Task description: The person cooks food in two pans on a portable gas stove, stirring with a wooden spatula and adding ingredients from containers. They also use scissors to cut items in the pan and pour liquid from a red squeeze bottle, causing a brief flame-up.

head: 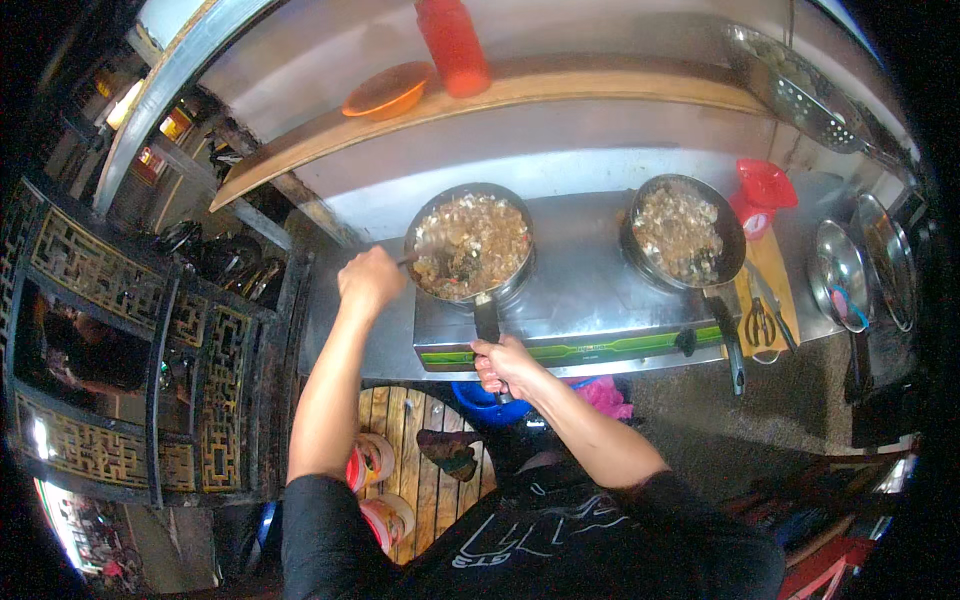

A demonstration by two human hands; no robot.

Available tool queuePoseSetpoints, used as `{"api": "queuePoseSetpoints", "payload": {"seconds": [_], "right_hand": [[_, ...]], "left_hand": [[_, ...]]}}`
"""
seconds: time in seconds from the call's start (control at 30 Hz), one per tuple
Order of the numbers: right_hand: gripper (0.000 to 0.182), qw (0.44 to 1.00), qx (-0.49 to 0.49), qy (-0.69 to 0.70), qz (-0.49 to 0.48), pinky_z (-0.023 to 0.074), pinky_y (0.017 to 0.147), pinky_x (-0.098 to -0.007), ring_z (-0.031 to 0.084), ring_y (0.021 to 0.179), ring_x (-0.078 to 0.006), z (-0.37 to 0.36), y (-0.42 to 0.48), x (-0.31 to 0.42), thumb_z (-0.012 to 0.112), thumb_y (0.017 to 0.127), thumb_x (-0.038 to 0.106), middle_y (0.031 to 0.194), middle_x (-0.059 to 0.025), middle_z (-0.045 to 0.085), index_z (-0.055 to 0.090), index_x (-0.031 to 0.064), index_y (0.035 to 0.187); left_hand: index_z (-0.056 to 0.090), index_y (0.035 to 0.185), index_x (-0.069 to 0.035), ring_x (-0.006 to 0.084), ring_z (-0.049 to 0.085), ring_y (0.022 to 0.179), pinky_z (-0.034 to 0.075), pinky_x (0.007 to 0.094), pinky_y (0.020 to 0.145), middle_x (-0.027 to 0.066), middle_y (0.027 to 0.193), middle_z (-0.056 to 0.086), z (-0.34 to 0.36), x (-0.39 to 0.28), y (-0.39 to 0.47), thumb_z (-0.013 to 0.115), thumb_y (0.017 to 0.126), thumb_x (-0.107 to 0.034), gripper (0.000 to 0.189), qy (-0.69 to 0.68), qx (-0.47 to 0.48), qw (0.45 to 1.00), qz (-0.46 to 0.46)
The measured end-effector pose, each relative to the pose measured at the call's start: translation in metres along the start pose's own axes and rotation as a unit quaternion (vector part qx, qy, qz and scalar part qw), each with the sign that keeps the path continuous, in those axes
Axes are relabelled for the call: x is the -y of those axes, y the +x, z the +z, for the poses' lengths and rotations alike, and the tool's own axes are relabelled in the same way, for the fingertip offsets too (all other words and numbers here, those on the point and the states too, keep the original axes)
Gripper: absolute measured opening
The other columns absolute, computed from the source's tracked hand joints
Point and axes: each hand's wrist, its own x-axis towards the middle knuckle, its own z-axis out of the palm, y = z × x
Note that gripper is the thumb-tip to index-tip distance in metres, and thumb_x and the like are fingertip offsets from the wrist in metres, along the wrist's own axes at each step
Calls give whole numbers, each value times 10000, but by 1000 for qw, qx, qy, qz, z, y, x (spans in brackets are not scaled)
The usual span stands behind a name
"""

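Observation:
On the left burner of a two-burner gas stove (577, 300) sits a frying pan full of chopped food (484, 232). My right hand (506, 365) is closed around that pan's black handle (487, 321). At the pan's left rim, my left hand (371, 279) grips a utensil handle; its far end is blurred over the food, so its kind cannot be told. A second frying pan (729, 232) with similar food rests on the right burner, its handle pointing towards me, with neither hand on it.
Right of the stove, scissors (760, 322) and a knife (780, 315) lie on a wooden board (776, 262), behind which stands a red kitchen scale (761, 195). Metal pans (836, 262) are further right. A wooden shelf (585, 86) holds an orange bowl (388, 94). Below is a slatted table (412, 427).

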Motion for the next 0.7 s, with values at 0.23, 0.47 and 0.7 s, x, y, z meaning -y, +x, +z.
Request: {"api": "queuePoseSetpoints", "payload": {"seconds": [0.23, 0.47, 0.7], "right_hand": [[199, 1000, -15, -8, -3, 223, 311, -250, 281, 368, -80, -6, -1, -1, 479, 900, 156, 527, 8, 343, 355, 95, 757], [192, 1000, -18, -6, 6, 219, 298, -252, 271, 357, -72, -5, -4, 0, 470, 903, 149, 505, 23, 316, 351, 96, 763], [173, 1000, -10, -17, 10, 230, 299, -254, 290, 362, -89, -2, -4, -1, 478, 886, 140, 499, 16, 303, 356, 88, 774]], "left_hand": [[641, 975, -15, 321, 590, 994, 465, 403, 855, 206, 1019, 616, -7, 0, -14, 553, 727, -197, 320, 66, 29, 996, 50], [645, 965, -21, 326, 604, 954, 473, 404, 839, 217, 978, 623, -20, 1, -23, 572, 730, -247, 335, 97, 16, 990, 103], [640, 969, -16, 327, 614, 931, 478, 404, 831, 211, 966, 629, -11, -27, -22, 585, 716, -251, 349, 14, -1, 997, 77]]}}
